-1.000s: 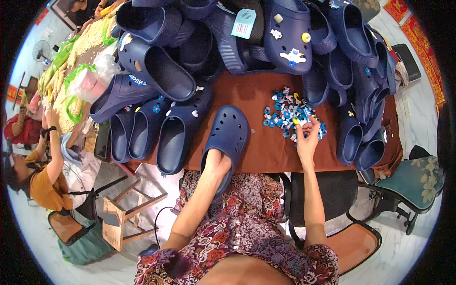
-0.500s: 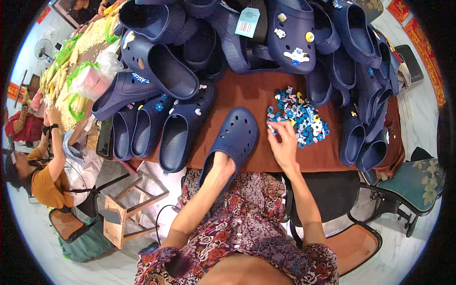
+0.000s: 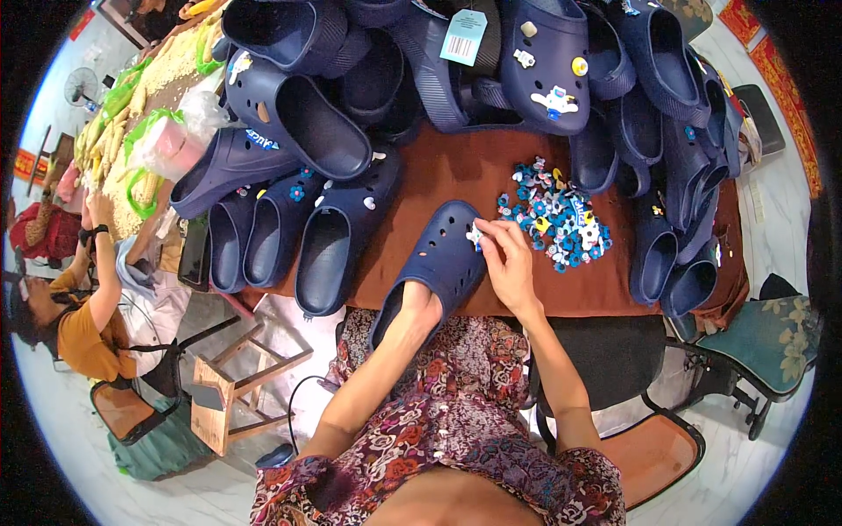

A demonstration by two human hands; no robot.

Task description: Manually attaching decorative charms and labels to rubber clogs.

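A navy clog [image 3: 430, 254] is tilted at the table's front edge. My left hand [image 3: 419, 302] reaches into its foot opening and holds it from inside; the fingers are hidden, apart from a bit of skin showing through a hole. My right hand [image 3: 509, 259] pinches a small white shoe charm [image 3: 474, 235] against the clog's toe, at the right side of its holes. Whether the charm's stem sits in a hole cannot be seen. Beside that hand lies a loose pile of blue, white and yellow charms [image 3: 574, 230].
Navy clogs, several with charms, crowd the left [image 3: 329, 250], back and right [image 3: 653, 250] of the brown-covered table [image 3: 438, 167]. A pale blue tag [image 3: 463, 39] hangs at the back. Chairs [image 3: 653, 451] and a wooden stool [image 3: 237, 394] stand below; another person [image 3: 92, 329] sits at left.
My right hand has moved from the charm pile leftward to the clog's toe, with a white charm in its fingertips. The clog has turned slightly to the right on my left hand.
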